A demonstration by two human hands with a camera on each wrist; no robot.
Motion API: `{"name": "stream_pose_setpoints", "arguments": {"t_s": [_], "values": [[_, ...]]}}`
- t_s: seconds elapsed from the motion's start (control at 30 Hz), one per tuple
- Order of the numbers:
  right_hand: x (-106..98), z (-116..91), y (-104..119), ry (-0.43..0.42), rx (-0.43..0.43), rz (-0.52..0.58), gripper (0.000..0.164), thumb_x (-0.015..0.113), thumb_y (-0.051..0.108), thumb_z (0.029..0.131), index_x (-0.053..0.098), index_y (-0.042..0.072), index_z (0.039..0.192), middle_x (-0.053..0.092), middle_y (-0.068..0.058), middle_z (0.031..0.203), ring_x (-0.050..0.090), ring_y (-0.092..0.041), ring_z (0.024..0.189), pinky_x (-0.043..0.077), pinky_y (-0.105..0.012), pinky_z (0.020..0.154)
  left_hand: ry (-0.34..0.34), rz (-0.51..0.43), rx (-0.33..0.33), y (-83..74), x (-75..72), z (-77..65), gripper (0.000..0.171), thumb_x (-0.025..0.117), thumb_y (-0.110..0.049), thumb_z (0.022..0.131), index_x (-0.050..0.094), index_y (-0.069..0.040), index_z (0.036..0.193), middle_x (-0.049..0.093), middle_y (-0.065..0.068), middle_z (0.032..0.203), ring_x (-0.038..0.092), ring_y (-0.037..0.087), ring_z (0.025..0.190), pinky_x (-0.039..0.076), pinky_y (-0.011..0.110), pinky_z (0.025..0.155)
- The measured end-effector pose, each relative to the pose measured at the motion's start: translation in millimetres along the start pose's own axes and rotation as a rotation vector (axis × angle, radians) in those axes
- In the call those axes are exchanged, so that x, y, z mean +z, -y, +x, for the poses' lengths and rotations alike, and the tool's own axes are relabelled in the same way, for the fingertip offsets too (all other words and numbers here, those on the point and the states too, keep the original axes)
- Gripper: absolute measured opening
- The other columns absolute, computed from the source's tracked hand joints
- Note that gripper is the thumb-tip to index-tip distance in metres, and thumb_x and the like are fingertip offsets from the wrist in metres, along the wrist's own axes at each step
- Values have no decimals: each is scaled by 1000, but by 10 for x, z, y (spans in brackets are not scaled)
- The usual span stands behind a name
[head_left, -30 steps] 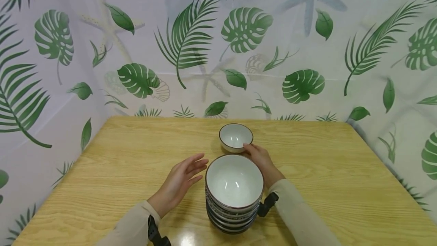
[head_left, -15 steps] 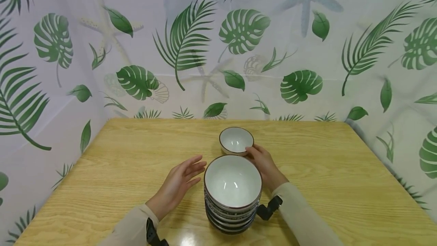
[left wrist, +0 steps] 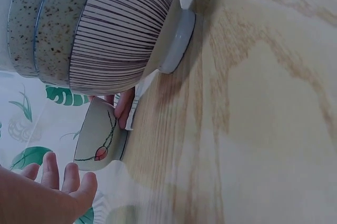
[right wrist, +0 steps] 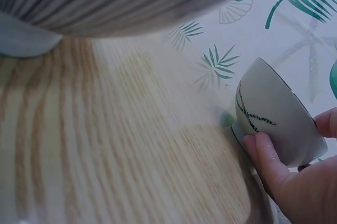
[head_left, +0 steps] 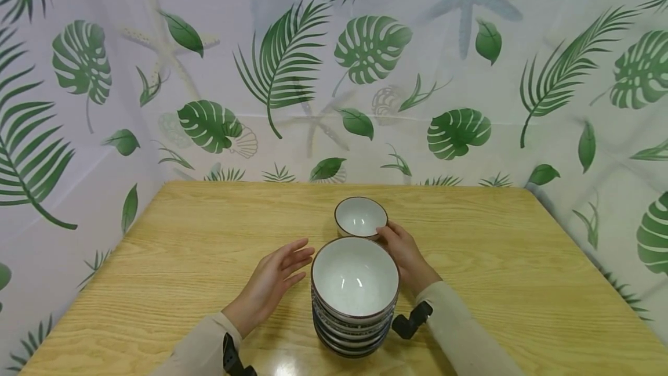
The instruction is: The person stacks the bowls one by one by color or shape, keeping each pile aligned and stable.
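A small white bowl (head_left: 360, 214) with a dark rim stands just behind a stack of larger bowls (head_left: 355, 277). My right hand (head_left: 409, 255) holds the small bowl at its near right side, thumb at the rim and fingers low on the outer wall. In the left wrist view the small bowl (left wrist: 100, 137) shows a red bud and green stem. Left of the stack, my left hand (head_left: 268, 282) is held with fingers extended, apart from the bowls. The stack's outer walls (left wrist: 126, 34) are striped and speckled; its rim hides the small bowl's near base.
The wooden table (head_left: 235, 208) extends on both sides of the bowls. Behind it hangs a leaf-patterned cloth (head_left: 292, 149), which also lines the left and right sides. A black wrist camera (head_left: 412, 319) sits close to the stack's right side.
The small bowl and my right hand have shifted slightly toward the stack. My left hand has stayed nearly where it was, and the whole view has shifted a little.
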State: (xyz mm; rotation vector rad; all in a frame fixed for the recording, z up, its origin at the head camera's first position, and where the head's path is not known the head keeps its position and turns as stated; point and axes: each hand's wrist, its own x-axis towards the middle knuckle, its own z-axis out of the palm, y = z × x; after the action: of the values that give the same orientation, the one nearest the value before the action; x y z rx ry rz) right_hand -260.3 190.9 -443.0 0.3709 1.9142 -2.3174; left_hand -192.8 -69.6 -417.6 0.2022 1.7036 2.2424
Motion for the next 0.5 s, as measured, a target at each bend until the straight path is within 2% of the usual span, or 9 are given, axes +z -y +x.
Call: {"name": "stream_pose_setpoints", "arguments": {"t_s": [0.13,0.4,0.5], "values": [[-7,-26,13,-8,7,-13,57,47,18,96,26,4,146,43,-16,132,47,-22,111,48,-27,82,6,-5,11,-5,10,6,51,37,-36,101,40,-3,140,43,19,137,40,28,125,31,44,103],[-2,-118,128,40,-31,-61,51,46,19,96,33,3,142,43,-17,133,48,-27,113,47,-33,85,4,8,16,-14,17,21,50,39,-34,100,40,-2,139,37,16,142,36,30,127,31,43,103],[-9,-158,191,69,-33,-22,49,45,17,96,34,3,142,43,-18,129,53,-29,107,48,-35,85,12,5,16,-24,21,44,51,37,-34,101,38,0,140,34,17,144,34,29,128,31,43,103]]}}
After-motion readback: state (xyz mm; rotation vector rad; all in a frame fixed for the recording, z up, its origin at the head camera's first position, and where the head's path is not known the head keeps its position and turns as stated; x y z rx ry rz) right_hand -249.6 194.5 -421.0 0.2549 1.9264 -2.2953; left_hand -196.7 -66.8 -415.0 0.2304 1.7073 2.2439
